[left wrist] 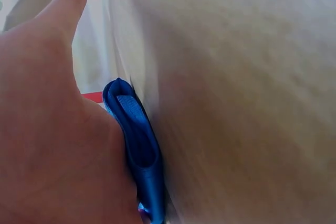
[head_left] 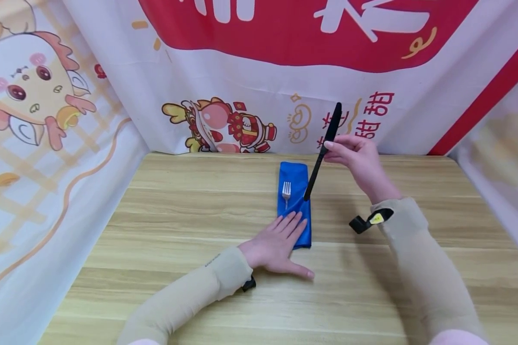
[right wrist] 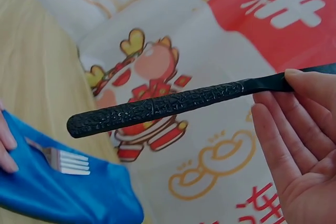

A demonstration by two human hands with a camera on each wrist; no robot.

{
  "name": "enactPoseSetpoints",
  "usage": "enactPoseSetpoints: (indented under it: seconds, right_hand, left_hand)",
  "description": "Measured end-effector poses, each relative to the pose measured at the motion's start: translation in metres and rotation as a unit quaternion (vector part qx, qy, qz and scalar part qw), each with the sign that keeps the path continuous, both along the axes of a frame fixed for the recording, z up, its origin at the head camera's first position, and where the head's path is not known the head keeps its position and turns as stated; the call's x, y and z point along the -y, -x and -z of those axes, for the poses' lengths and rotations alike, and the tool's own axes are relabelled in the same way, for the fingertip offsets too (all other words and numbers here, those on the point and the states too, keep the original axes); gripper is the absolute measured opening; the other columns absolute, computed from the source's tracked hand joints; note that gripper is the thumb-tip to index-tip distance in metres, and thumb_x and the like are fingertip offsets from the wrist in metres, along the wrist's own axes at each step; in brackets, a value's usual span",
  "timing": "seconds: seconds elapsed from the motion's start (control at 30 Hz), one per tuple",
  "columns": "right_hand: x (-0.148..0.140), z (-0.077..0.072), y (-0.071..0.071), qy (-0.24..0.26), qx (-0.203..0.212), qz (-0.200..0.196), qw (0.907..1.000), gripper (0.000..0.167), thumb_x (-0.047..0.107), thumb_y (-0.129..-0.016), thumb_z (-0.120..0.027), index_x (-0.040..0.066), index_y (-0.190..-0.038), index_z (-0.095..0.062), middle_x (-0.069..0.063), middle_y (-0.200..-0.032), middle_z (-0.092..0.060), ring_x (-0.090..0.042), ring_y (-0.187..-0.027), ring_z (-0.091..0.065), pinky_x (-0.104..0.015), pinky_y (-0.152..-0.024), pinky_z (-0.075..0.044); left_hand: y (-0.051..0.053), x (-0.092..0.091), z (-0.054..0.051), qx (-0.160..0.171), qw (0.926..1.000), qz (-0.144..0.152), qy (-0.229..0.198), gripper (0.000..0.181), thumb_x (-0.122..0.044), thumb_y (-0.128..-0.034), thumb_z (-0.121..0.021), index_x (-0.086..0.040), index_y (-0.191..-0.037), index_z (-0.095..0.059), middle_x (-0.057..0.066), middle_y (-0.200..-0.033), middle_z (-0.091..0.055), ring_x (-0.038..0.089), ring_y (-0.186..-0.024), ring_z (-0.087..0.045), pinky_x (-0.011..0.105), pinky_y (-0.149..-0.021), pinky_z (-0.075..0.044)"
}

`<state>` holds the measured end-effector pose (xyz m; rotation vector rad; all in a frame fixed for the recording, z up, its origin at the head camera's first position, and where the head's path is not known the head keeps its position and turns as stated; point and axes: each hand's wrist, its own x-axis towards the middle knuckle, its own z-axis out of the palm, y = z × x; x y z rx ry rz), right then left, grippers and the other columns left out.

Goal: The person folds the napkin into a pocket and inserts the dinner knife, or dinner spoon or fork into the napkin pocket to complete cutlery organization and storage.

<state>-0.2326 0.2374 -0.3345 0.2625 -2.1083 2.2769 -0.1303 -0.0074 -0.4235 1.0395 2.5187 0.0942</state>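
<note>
A blue folded cloth napkin (head_left: 294, 171) lies lengthwise on the table. My left hand (head_left: 277, 247) rests flat over its near part, fingers straight and spread. The tines of a silver fork (head_left: 287, 190) show on top of the napkin, while the lower handle is hidden in the cloth. Above the napkin's right side, my right hand (head_left: 359, 160) holds a black table knife (right wrist: 184, 102), pinched between thumb and fingertips around the neck of the blade. Its textured handle slants down toward the cloth and the blade points up. In the left wrist view the layered napkin end (left wrist: 149, 182) appears beside the palm.
The wood-grain table (head_left: 177, 215) extends to both sides of the napkin. A printed cloth backdrop (head_left: 224, 67) rises at the table's far edge, and another patterned cloth (head_left: 34, 191) hangs on the left. Black wrist straps show at both sleeves.
</note>
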Motion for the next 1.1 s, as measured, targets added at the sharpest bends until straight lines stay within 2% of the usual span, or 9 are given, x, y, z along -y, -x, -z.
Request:
enactPoseSetpoints:
  seconds: [0.2,0.47,0.57,0.77,1.1]
  right_hand:
    - [0.005,0.018,0.018,-0.002,-0.002,-0.011,0.9999,0.032,0.024,-0.092,-0.078,0.000,-0.112,-0.072,-0.013,-0.105,-0.074,-0.030,-0.090,-0.072,-0.033,-0.085,-0.057]
    - [0.015,0.045,0.037,0.037,0.006,-0.016,0.9992,0.015,0.012,-0.092,-0.077,0.001,-0.102,-0.073,-0.012,-0.095,-0.075,-0.024,-0.081,-0.073,-0.034,-0.081,-0.059]
    - [0.016,0.051,0.042,0.035,0.013,-0.022,0.9991,0.015,0.011,-0.093,-0.077,0.001,-0.102,-0.072,-0.011,-0.096,-0.074,-0.025,-0.082,-0.073,-0.035,-0.081,-0.059]
    - [0.016,0.054,0.050,-0.003,0.038,-0.023,0.9990,0.025,0.018,-0.094,-0.076,0.000,-0.109,-0.068,-0.011,-0.100,-0.074,-0.024,-0.088,-0.073,-0.038,-0.084,-0.058]
    - [0.015,0.054,0.059,-0.037,0.083,-0.041,0.9950,0.028,0.020,-0.096,-0.074,-0.001,-0.113,-0.067,-0.020,-0.108,-0.071,-0.028,-0.093,-0.072,-0.038,-0.086,-0.057]
  left_hand:
    - [-0.005,0.000,-0.003,0.002,1.0000,0.003,0.004,0.125,-0.093,-0.0783,-0.042,-0.013,-0.164,-0.001,0.008,-0.169,0.009,0.025,-0.153,0.009,0.042,-0.121,0.002]
    - [-0.006,-0.002,0.002,-0.004,0.9996,0.006,0.029,0.128,-0.097,-0.0742,-0.040,-0.016,-0.163,0.004,0.005,-0.168,0.014,0.022,-0.152,0.015,0.040,-0.121,0.005]
    - [-0.006,-0.002,0.001,-0.006,0.9995,0.005,0.030,0.130,-0.097,-0.0729,-0.041,-0.016,-0.163,0.005,0.005,-0.168,0.014,0.022,-0.152,0.015,0.039,-0.121,0.005]
    - [-0.006,0.000,-0.001,-0.009,0.9996,0.005,0.028,0.130,-0.095,-0.0738,-0.046,-0.016,-0.164,0.003,0.005,-0.169,0.013,0.023,-0.153,0.014,0.041,-0.122,0.002]
    - [-0.005,-0.001,0.000,-0.002,0.9994,0.011,0.032,0.132,-0.096,-0.0724,-0.047,-0.015,-0.163,0.006,0.006,-0.168,0.016,0.023,-0.152,0.016,0.041,-0.121,0.004]
